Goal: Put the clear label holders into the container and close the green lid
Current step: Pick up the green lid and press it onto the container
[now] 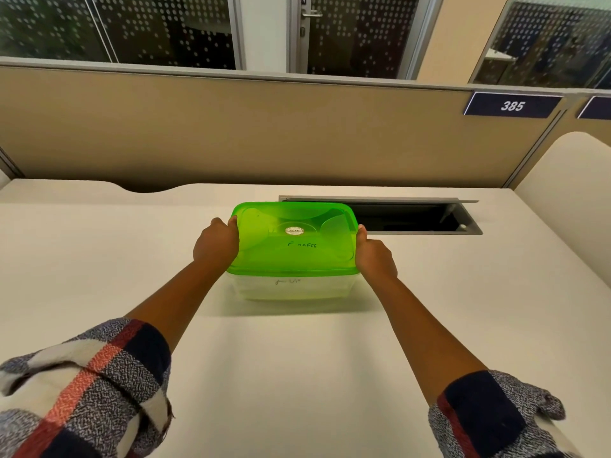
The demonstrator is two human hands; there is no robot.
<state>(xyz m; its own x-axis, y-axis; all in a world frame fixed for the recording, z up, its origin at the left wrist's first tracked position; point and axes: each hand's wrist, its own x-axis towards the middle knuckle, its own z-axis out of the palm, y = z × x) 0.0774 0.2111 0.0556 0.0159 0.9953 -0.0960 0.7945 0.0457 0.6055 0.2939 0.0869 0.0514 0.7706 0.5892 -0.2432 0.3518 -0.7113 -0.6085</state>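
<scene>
Green lid (294,239): translucent, seated on top of the container, covering it fully; round sticker near the middle, dark handwriting just below it.
Container (292,287): clear, rectangular, standing on the desk near its far edge, just in front of the cable slot; faint handwriting on the near wall.
Label holders: not distinguishable; only pale curved shapes visible through the lid.
Left hand (216,244): clamped on the lid's left edge, thumb on top of the rim, fingers wrapped down the side.
Right hand (375,256): clamped on the lid's right edge, thumb tip up at the rim, fingers curled against the side.
Sleeves (99,388): plaid in grey, navy, red and white, rolled up on both forearms.
Desk (297,375): off-white, bare around the container.
Cable slot (413,216): dark rectangular opening with a grey metal frame, behind and to the right of the container.
Partition (231,127): tan panel along the desk's far edge.
Number plate (512,105): dark blue, reading 385, upper right of the partition.
Windows (165,28): dotted glass beyond the partition.
</scene>
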